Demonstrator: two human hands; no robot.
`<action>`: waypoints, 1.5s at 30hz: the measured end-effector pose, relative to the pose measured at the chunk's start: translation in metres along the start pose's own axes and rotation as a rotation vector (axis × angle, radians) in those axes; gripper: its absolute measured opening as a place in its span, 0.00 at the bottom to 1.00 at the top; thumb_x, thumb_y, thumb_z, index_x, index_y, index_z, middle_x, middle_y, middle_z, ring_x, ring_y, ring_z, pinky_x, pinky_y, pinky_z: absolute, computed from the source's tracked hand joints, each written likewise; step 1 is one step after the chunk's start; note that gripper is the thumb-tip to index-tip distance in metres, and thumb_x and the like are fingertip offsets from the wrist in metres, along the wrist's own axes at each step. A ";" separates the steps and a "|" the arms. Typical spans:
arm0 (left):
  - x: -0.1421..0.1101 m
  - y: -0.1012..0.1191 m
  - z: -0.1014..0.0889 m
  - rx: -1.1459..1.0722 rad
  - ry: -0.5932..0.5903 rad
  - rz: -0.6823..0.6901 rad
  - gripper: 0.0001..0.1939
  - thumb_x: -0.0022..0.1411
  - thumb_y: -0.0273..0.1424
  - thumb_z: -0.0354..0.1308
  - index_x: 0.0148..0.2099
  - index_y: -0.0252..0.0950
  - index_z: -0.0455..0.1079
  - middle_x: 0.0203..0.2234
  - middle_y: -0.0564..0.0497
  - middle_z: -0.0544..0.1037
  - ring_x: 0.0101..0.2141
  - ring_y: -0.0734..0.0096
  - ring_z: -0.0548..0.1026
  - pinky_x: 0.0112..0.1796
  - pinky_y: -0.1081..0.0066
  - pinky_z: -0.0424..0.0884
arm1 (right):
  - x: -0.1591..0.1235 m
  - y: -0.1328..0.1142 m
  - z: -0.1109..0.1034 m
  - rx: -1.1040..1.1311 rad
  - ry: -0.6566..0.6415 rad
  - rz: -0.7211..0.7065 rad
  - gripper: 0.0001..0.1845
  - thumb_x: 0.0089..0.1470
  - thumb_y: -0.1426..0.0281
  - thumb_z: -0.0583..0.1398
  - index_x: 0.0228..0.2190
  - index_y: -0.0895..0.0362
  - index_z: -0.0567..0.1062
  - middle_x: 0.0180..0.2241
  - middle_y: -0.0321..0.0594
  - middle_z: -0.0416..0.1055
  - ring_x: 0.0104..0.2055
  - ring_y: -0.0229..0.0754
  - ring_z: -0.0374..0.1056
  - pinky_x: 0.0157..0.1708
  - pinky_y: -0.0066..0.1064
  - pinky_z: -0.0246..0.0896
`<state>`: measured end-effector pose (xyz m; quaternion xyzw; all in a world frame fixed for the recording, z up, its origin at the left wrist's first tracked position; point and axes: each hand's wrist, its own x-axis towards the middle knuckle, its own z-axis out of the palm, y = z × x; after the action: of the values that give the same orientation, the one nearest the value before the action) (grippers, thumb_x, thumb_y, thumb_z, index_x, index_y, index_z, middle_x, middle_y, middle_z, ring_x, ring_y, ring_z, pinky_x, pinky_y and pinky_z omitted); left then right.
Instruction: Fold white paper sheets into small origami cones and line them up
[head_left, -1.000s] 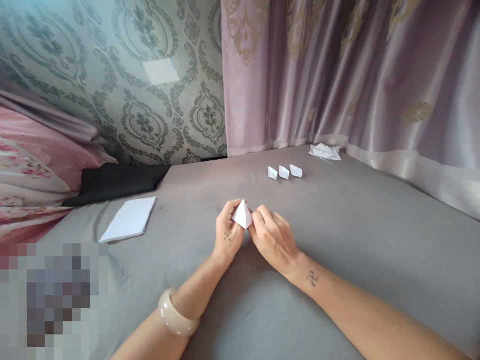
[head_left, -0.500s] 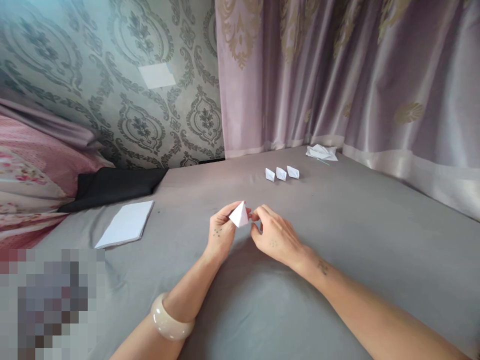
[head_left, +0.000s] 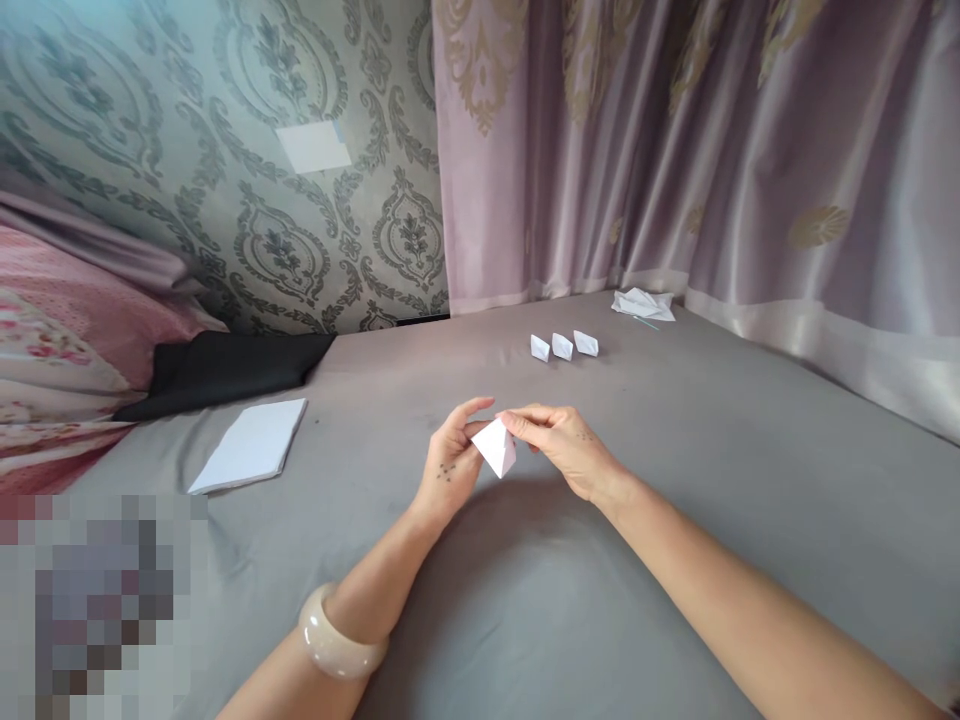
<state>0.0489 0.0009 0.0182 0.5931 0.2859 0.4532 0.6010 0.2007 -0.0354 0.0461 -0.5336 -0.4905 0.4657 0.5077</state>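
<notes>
A small white folded paper piece, shaped like a pyramid with sharp creases, is up between my two hands above the grey sheet. My right hand pinches its upper tip with thumb and fingers. On the other side, my left hand supports its left corner, with the index finger lifted and curved above it. The other left fingertips are partly hidden behind the paper. Three similar folded paper pieces stand in a row farther back on the sheet.
A stack of white paper lies at the left, with a black cloth behind it. Crumpled or folded white paper and a thin light-blue stick lie near the curtain. A blurred patch covers the lower left corner.
My right hand came away from the paper's side, then took its top tip from above. The folded piece has tilted and dropped slightly. My left index finger has lifted off it.
</notes>
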 end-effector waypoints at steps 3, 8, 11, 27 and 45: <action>0.001 0.003 -0.002 -0.027 -0.036 -0.115 0.27 0.53 0.33 0.62 0.54 0.34 0.62 0.30 0.48 0.80 0.30 0.67 0.76 0.34 0.70 0.68 | 0.002 0.000 -0.005 0.005 -0.037 0.041 0.14 0.44 0.57 0.64 0.28 0.55 0.81 0.26 0.36 0.73 0.30 0.37 0.63 0.32 0.30 0.56; 0.003 0.008 -0.006 -0.170 -0.176 -0.291 0.33 0.50 0.28 0.61 0.59 0.33 0.60 0.36 0.43 0.80 0.37 0.61 0.77 0.38 0.67 0.69 | 0.008 0.005 -0.015 0.003 -0.045 0.110 0.15 0.41 0.58 0.66 0.26 0.57 0.81 0.22 0.35 0.71 0.27 0.35 0.60 0.29 0.30 0.54; 0.003 0.009 -0.010 -0.260 -0.202 -0.351 0.29 0.48 0.26 0.58 0.56 0.33 0.66 0.40 0.41 0.79 0.42 0.58 0.76 0.43 0.62 0.70 | 0.009 0.007 -0.018 -0.034 -0.025 0.136 0.15 0.40 0.57 0.66 0.25 0.57 0.80 0.23 0.36 0.72 0.27 0.36 0.61 0.30 0.31 0.53; 0.007 0.002 -0.016 -0.133 -0.022 -0.384 0.20 0.50 0.41 0.66 0.40 0.31 0.77 0.36 0.41 0.79 0.36 0.64 0.76 0.40 0.65 0.71 | 0.007 0.006 -0.014 -0.041 -0.088 0.167 0.20 0.49 0.54 0.62 0.35 0.56 0.80 0.38 0.43 0.77 0.43 0.43 0.69 0.39 0.33 0.62; 0.007 0.002 -0.016 -0.155 0.016 -0.488 0.14 0.47 0.37 0.69 0.28 0.30 0.75 0.27 0.45 0.77 0.32 0.66 0.75 0.36 0.68 0.71 | 0.008 0.012 -0.012 -0.044 -0.156 0.306 0.18 0.42 0.57 0.68 0.27 0.60 0.78 0.23 0.36 0.71 0.25 0.32 0.64 0.26 0.24 0.61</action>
<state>0.0377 0.0142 0.0190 0.4550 0.3897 0.3199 0.7340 0.2136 -0.0280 0.0345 -0.5752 -0.4514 0.5669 0.3795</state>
